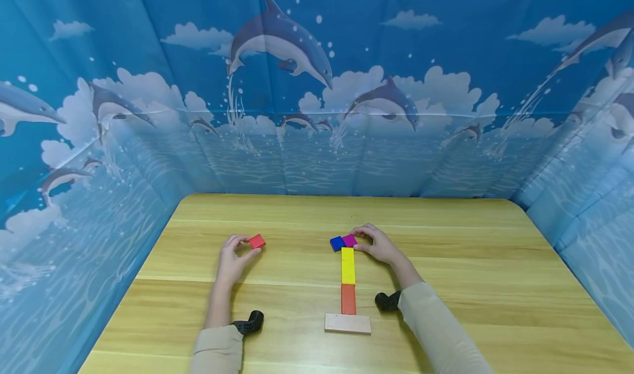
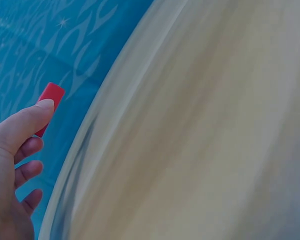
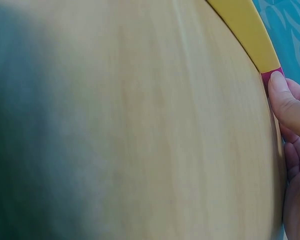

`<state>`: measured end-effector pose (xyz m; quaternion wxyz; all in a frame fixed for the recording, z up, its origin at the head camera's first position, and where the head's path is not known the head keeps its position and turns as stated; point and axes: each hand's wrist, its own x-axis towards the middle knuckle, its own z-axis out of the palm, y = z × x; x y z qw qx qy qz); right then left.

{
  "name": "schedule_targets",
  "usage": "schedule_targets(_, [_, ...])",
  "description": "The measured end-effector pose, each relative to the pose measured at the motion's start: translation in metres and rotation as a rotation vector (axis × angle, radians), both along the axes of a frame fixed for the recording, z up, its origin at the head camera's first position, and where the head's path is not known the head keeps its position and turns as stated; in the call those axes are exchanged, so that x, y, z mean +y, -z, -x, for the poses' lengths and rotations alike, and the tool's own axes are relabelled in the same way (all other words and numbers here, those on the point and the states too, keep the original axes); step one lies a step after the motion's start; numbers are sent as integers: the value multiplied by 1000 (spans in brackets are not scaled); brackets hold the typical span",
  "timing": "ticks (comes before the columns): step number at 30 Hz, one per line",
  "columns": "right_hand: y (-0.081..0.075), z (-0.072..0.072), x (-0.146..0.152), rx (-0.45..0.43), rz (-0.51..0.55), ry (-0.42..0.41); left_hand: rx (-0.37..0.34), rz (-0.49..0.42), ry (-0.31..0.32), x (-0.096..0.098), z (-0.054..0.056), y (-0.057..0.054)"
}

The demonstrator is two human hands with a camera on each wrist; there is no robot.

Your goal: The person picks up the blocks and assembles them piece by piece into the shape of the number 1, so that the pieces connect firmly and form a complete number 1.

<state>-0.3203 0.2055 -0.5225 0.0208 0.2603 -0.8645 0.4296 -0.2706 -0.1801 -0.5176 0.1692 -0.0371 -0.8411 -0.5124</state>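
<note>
My left hand (image 1: 233, 259) pinches a small red block (image 1: 257, 241) between thumb and fingers, left of the row of blocks. In the left wrist view the thumb lies on the red block (image 2: 52, 94) and the other fingers are curled below it. With thumb and fingers my right hand (image 1: 377, 246) grips a magenta block (image 1: 349, 240) at the far end of the row. A blue block (image 1: 337, 244) sits at its left side. Just nearer than these lies a long yellow block (image 1: 348, 265). The right wrist view shows the magenta block (image 3: 271, 75) against the yellow one, partly covered by the thumb.
An orange-red block (image 1: 348, 299) continues the row toward me, and a pale wooden block (image 1: 348, 324) lies crosswise at its near end. All rest on a wood-grain table (image 1: 470, 264). A dolphin-print curtain (image 1: 317, 159) stands around the back and sides.
</note>
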Motion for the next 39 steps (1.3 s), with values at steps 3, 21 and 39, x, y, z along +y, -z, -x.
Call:
schedule_targets(3, [1, 0, 0, -3, 3, -2, -1, 8, 15, 7, 2, -1])
schedule_targets(21, [2, 0, 1, 1, 9, -11, 97, 98, 133, 64, 14, 2])
schedule_targets(39, [3, -2, 1, 5, 15, -5, 69, 220, 258, 107, 21, 10])
